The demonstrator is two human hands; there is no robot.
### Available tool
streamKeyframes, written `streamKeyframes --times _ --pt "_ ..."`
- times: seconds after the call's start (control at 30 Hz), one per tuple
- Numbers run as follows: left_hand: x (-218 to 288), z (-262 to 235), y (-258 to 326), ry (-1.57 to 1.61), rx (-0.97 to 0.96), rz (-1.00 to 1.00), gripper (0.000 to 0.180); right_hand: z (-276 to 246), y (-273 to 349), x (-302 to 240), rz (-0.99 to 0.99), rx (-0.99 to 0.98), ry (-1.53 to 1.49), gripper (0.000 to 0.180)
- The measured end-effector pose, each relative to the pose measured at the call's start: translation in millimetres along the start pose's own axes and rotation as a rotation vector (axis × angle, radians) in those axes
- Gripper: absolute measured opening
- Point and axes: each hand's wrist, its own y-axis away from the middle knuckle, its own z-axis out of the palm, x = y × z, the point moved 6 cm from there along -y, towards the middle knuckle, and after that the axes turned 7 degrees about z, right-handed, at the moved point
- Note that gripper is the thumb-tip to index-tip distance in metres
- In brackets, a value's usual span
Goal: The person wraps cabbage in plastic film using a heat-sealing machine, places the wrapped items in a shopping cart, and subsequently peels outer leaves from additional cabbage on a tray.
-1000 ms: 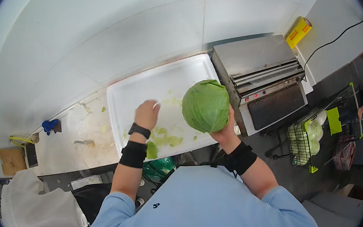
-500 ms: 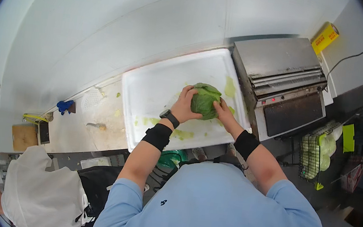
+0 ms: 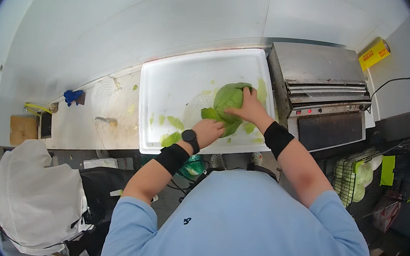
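A round green cabbage [image 3: 228, 99] rests in a large white tray [image 3: 175, 81]. My right hand [image 3: 254, 108] wraps round its right side, thumb toward the front. Below the cabbage, my left hand [image 3: 208, 131] has its fingers closed on an outer cabbage leaf [image 3: 232, 128] that hangs down from the head. The far end of that leaf spreads between both hands, partly hidden by my left fingers. Loose leaf scraps [image 3: 170, 139] lie on the tray around the hands.
A metal wrapping machine [image 3: 317, 90] stands against the tray's right side. Further right is a black wire basket [image 3: 347, 181] with pale cabbages. A knife [image 3: 106, 120] lies on the worktop at left. A person in white [image 3: 37, 199] stands near left.
My left hand has moved down from the cabbage's left side, pulling a leaf away. My right hand has shifted up round the head. The view has shifted slightly.
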Motion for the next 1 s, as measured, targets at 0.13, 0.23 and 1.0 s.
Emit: streamKeyframes --times 0.13,0.23,1.0 --pt "-26 43 74 0.049 -0.261 -0.086 0.017 -1 -39 14 0.068 0.001 -0.201 0.106" --pt "-48 62 147 0.091 -0.330 -0.184 0.019 -22 -57 9 0.261 -0.170 -0.445 0.100" --pt "-121 -13 -73 0.466 0.374 -0.499 0.030 -13 29 -1 0.072 0.063 -0.097 0.107"
